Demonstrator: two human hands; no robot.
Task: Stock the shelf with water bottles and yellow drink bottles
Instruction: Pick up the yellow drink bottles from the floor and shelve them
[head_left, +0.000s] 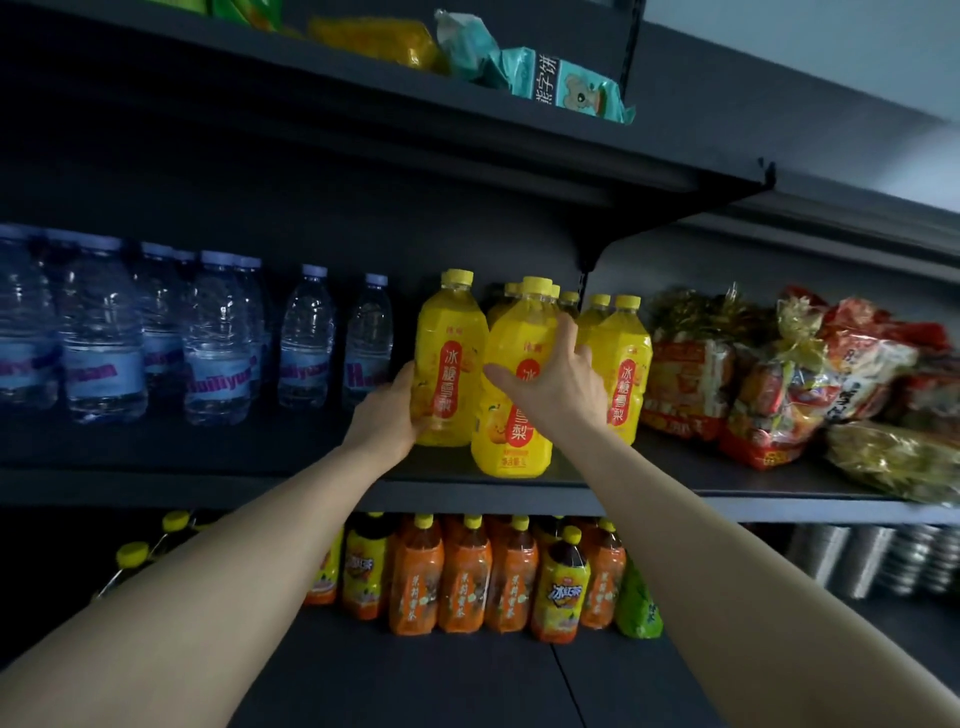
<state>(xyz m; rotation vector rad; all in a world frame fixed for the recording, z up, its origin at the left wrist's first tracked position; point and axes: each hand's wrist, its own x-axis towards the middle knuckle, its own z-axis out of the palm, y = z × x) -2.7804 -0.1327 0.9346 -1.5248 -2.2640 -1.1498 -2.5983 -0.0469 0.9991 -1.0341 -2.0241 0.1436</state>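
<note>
Several yellow drink bottles with yellow caps and red labels stand in the middle of the dark shelf (452, 488). My left hand (387, 415) grips the lower left side of the leftmost yellow bottle (451, 353). My right hand (558, 382) is wrapped around the front yellow bottle (511, 415), which stands near the shelf's front edge. More yellow bottles (621, 358) stand behind and to the right. Clear water bottles (213, 338) with blue labels fill the shelf's left part, with two single ones (306, 343) nearest the yellow group.
Red and yellow snack bags (789, 384) lie on the same shelf to the right. Orange and dark tea bottles (467, 577) stand on the shelf below, with stacked metal bowls (883, 561) at right. Packets (566, 83) lie on the shelf above.
</note>
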